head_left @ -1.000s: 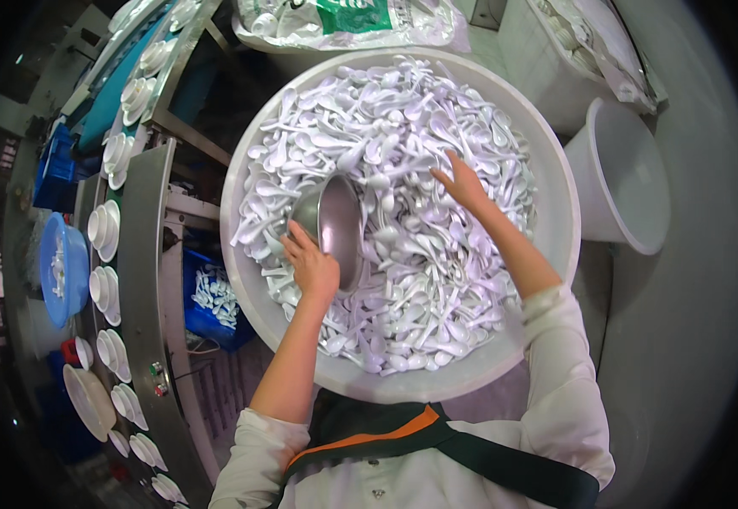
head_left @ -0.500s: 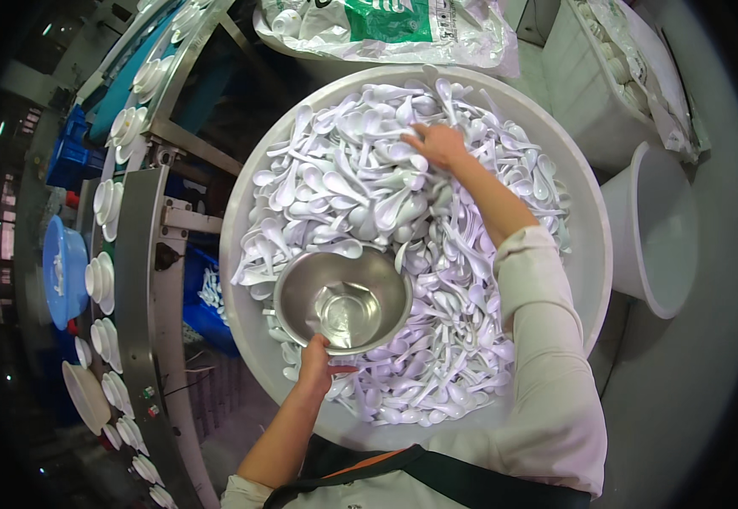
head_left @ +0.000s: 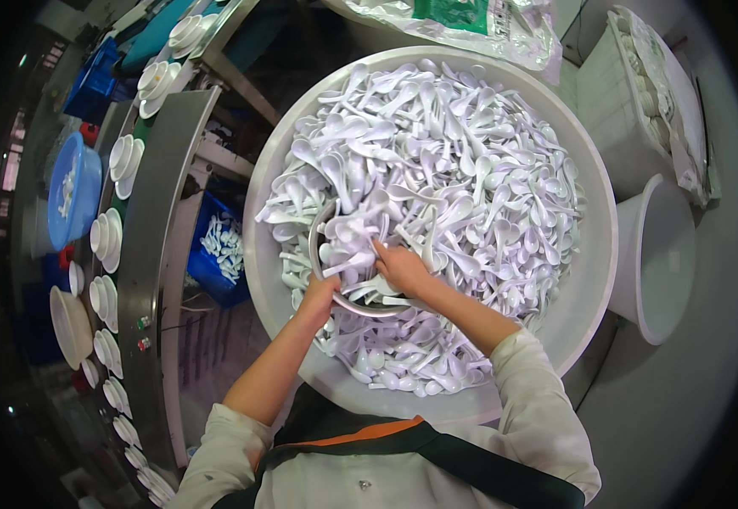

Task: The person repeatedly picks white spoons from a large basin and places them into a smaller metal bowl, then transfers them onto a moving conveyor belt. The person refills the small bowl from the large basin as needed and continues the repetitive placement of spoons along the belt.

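Left of the frame's centre, just below mid-height, the left hand (head_left: pixel 319 297) reaches up from the lower left, its thumb against the rim of the metal bowl (head_left: pixel 369 311); it grips that edge, though the other fingers are mostly hidden. The right hand (head_left: pixel 404 270) comes in from the lower right, back of the hand upward, index finger stretched to the upper left over the bowl's contents, the others bent; whether they clasp a spoon I cannot tell. One metal bowl sits among the white spoons (head_left: pixel 479 170), too many to count, inside one large white tub (head_left: pixel 600 263) at the centre. Two blue vessels with spoons stand leftward: one round basin (head_left: pixel 89 182), one crate (head_left: pixel 206 278). One white bin (head_left: pixel 667 254) stands at right.
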A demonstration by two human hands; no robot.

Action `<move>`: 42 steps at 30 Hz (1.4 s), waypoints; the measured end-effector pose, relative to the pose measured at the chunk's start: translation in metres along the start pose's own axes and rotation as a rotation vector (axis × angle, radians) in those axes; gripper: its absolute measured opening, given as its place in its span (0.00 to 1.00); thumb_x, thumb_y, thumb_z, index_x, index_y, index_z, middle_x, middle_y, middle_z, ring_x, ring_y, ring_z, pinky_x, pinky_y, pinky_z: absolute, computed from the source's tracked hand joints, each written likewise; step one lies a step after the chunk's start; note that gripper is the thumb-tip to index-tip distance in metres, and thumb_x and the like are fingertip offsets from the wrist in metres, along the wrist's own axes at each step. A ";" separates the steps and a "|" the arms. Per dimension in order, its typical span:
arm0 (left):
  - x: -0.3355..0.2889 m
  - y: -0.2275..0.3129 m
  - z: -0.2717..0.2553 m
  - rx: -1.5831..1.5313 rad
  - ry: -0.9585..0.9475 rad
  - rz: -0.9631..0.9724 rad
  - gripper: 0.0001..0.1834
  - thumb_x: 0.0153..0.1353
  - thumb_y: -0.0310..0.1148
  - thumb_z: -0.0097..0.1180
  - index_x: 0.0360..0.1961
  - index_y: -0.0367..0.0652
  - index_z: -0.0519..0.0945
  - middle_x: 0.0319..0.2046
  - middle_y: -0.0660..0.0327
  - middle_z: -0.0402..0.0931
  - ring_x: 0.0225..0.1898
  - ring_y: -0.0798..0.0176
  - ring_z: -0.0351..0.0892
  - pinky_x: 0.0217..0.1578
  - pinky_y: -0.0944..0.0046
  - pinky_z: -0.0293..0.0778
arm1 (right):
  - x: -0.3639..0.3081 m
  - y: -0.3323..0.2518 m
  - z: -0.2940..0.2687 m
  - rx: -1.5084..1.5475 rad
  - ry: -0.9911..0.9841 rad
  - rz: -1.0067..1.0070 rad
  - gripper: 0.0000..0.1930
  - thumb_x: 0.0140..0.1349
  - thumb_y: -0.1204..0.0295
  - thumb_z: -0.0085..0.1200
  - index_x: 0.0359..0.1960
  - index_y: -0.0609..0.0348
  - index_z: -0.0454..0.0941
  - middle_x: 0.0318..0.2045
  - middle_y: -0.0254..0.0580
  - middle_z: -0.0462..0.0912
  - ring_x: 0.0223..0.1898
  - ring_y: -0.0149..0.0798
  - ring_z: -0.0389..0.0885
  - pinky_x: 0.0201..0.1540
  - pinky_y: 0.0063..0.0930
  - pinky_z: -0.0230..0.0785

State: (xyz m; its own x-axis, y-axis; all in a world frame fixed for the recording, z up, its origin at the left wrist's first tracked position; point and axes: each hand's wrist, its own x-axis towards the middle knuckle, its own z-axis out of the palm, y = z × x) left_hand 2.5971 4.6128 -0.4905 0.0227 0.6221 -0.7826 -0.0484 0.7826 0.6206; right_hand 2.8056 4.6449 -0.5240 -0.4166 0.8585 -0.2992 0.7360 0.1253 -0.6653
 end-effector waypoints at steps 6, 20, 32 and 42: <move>-0.010 -0.065 -0.013 -0.283 -0.060 0.112 0.14 0.43 0.22 0.47 0.36 0.38 0.71 0.26 0.64 0.69 0.25 0.67 0.68 0.26 0.67 0.67 | -0.072 -0.054 -0.023 -0.242 0.180 -0.087 0.08 0.57 0.68 0.53 0.38 0.53 0.78 0.36 0.50 0.78 0.36 0.49 0.78 0.37 0.44 0.71; -0.138 -0.016 -0.057 -0.676 -0.280 0.108 0.06 0.48 0.23 0.51 0.30 0.38 0.74 0.21 0.65 0.70 0.23 0.71 0.71 0.23 0.71 0.68 | -0.115 -0.248 -0.216 0.544 0.519 -0.167 0.17 0.69 0.72 0.39 0.58 0.62 0.66 0.44 0.48 0.79 0.41 0.35 0.79 0.46 0.28 0.73; -0.362 -0.048 -0.311 -0.719 0.253 0.329 0.05 0.52 0.27 0.52 0.24 0.37 0.76 0.22 0.61 0.75 0.23 0.71 0.75 0.25 0.71 0.71 | 0.123 -0.428 -0.085 0.556 -0.112 -0.407 0.16 0.64 0.65 0.50 0.49 0.62 0.75 0.38 0.40 0.80 0.38 0.29 0.77 0.40 0.22 0.73; -0.414 -0.145 -0.365 -0.770 0.578 0.238 0.13 0.54 0.30 0.50 0.40 0.35 0.74 0.29 0.63 0.72 0.31 0.72 0.71 0.33 0.71 0.68 | 0.187 -0.601 0.257 0.367 -0.968 -0.572 0.13 0.63 0.67 0.53 0.41 0.65 0.77 0.29 0.37 0.82 0.28 0.27 0.79 0.30 0.20 0.74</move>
State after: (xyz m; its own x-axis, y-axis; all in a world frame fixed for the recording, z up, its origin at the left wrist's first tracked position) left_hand 2.2307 4.2333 -0.2743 -0.5526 0.4931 -0.6719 -0.6288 0.2825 0.7244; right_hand 2.1481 4.6023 -0.3558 -0.9827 -0.0305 -0.1825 0.1794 0.0834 -0.9802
